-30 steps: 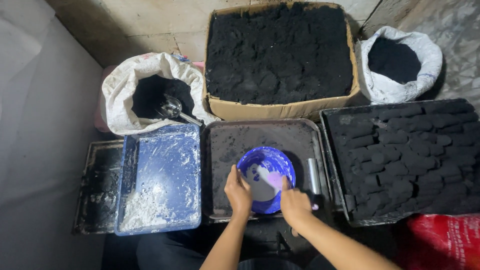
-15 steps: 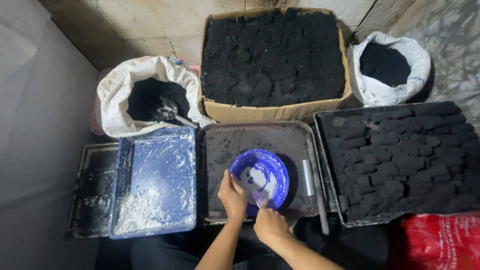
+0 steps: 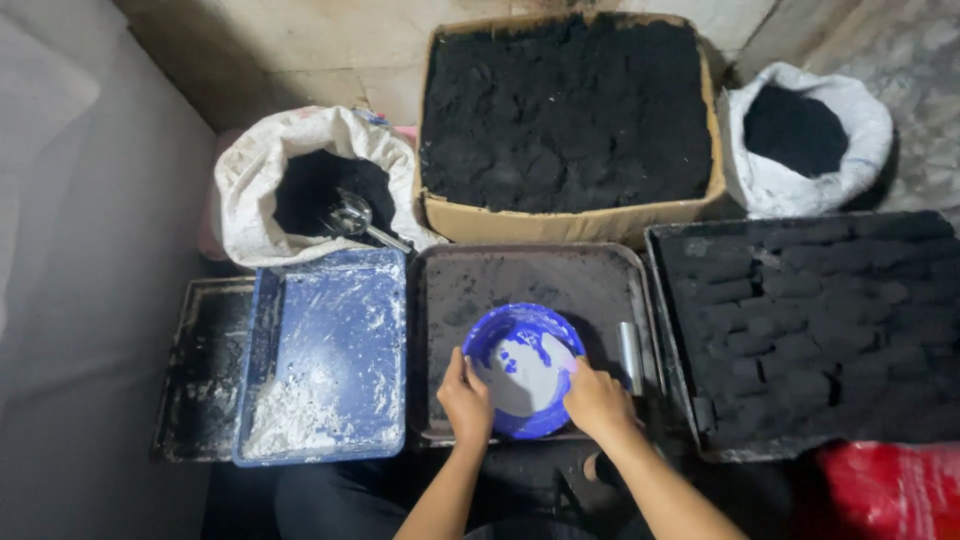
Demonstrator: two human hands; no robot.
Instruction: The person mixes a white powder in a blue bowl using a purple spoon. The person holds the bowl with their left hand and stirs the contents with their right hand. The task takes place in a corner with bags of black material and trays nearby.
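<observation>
A blue bowl (image 3: 525,340) smeared with white paste sits on a dark, soot-covered tray (image 3: 530,280) in front of me. My left hand (image 3: 466,400) grips the bowl's near left rim. My right hand (image 3: 597,400) rests on its near right rim, fingers at the edge. A short metal tube (image 3: 631,356) lies on the tray just right of the bowl.
A blue tray (image 3: 330,350) with white powder lies to the left, beside a black tray (image 3: 200,370). A white sack (image 3: 300,185) holds black powder and a metal scoop (image 3: 355,215). Behind stand a cardboard box (image 3: 570,220) of black powder and another sack (image 3: 805,140). Black briquettes fill a tray (image 3: 810,320) at right.
My right hand has moved from below the bowl back up to its right rim. The bowl now lies flatter on the tray. My left hand stays on the left rim.
</observation>
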